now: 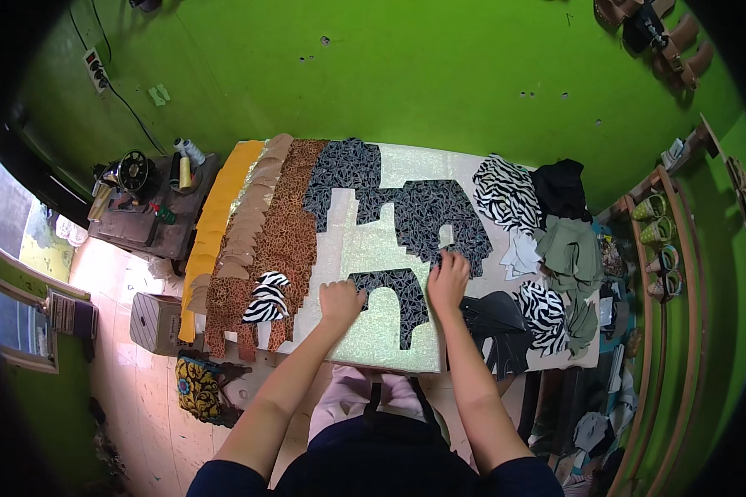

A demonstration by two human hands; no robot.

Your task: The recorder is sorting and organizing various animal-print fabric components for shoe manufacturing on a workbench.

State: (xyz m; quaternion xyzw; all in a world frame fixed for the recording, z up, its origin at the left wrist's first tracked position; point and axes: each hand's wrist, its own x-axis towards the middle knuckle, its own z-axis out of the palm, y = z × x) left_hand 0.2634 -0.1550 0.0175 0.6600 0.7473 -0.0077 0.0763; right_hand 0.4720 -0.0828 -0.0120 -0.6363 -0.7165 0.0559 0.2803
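Note:
A U-shaped cut piece of dark grey fabric with a light line pattern [398, 290] lies in front of me near the table's front edge. My left hand [341, 303] is closed on its upper left corner, the fingers curled in. Just beyond it lies a spread stack of overlapping pieces in the same patterned fabric [419, 207]. My right hand [448, 280] reaches the near edge of that stack, its fingertips pinched on a piece there. More such pieces [344, 166] overlap at the table's back, joining the stack.
Rows of leopard-print [294, 199], tan [257, 195] and yellow pieces [224, 207] cover the table's left side. Zebra-print [506, 190], olive [568, 253] and black pieces [497, 327] lie at the right. A sewing machine [134, 172] stands left; a wooden rack [648, 331] holds sandals right.

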